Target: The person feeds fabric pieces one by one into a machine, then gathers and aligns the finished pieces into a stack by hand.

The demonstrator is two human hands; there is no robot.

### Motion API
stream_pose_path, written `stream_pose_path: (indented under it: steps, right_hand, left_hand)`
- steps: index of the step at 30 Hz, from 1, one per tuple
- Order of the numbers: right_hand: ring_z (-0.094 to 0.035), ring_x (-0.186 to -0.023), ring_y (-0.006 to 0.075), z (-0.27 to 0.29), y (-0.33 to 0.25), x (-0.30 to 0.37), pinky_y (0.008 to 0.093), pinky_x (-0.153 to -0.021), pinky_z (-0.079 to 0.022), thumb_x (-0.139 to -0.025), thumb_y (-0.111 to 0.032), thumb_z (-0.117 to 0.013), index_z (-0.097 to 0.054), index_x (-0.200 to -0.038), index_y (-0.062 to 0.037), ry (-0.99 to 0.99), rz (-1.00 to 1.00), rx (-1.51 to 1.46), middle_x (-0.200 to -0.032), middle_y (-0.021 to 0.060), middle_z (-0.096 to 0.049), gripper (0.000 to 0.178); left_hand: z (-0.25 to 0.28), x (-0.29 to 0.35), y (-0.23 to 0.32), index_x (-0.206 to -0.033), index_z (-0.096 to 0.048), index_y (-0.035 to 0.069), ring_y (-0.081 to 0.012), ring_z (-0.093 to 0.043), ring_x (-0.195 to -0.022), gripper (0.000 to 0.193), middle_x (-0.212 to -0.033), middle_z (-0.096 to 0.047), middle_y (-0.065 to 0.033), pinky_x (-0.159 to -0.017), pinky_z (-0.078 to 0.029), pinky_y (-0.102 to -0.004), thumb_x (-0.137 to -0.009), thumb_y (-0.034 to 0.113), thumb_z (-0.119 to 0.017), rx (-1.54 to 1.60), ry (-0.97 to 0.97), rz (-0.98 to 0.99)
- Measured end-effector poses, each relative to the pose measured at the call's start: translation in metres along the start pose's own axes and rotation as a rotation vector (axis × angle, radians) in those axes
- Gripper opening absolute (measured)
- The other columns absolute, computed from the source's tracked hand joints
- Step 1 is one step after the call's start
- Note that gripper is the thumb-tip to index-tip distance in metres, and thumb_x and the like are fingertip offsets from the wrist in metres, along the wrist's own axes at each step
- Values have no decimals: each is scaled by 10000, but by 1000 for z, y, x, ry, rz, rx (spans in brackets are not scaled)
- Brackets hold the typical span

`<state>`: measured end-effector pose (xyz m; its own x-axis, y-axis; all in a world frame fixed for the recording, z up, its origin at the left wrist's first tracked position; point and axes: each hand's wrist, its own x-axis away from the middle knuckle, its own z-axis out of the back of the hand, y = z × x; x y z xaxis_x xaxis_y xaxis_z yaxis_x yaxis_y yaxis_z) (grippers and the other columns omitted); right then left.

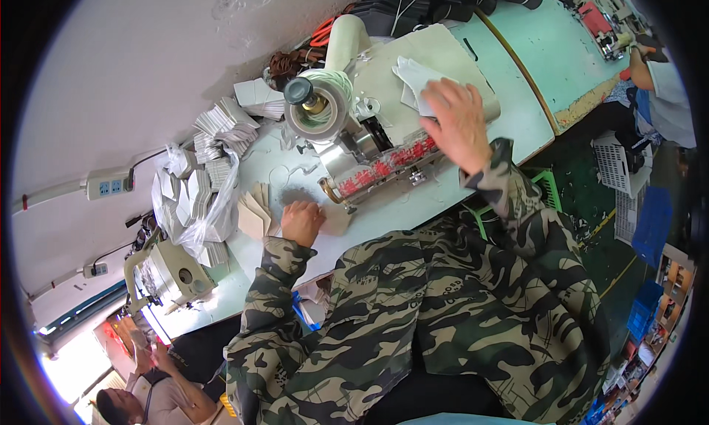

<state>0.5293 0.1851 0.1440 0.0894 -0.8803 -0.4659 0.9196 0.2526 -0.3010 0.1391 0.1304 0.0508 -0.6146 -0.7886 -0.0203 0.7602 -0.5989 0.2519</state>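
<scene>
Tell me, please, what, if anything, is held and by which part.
Cannot tell: the left hand is at the left side of a beige piece, the right hand at the right side of white pieces.

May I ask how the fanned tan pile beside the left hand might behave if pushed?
The tan pile would probably slide apart, being fanned with no tie showing. It looks light because its layers are thin, and straight edges suggest some stiffness.
</scene>
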Motion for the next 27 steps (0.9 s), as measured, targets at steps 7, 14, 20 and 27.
stream_pose_path:
  steps: [7,14,20,27]
  right_hand:
    - [-689,-726,196,-18,-92,40,355,-645,-519,-863,-220,-709,-660,-924,33,-955,-263,-1036,-760,104,-683,266]
    - [-674,-723,309,-24,-76,15,426,-670,-525,-791,-248,-686,-673,-833,-17,-652,-82,-578,-742,128,-682,235]
    - [-638,-813,367,-23,-53,-38,469,-733,-497,-752,-250,-697,-664,-984,-45,-624,20,-224,-833,156,-665,311]
    - [-602,-914,278,24,-5,-25,414,-798,-465,-765,-90,-681,-682,-973,-97,69,16,-152,-949,70,-647,209]
  left_hand:
    - [120,-86,39,-906,-597,12,-71,-520,-574,127,-720,-545,10,-517,-443,-239,-946,132,-585,1155,-704,316]
    - [110,-145,-3,-1042,-668,-19,-139,-566,-568,285,-753,-645,-60,-529,-467,-271,-880,213,-633,767,-675,403]
    - [127,-175,51,-1172,-593,13,-178,-605,-691,364,-810,-647,-100,-630,-496,-348,-847,164,-652,650,-439,218]
    - [14,-44,-32,-911,-662,78,-345,-661,-746,327,-819,-667,-174,-638,-521,-453,-874,403,-642,-152,-319,412]
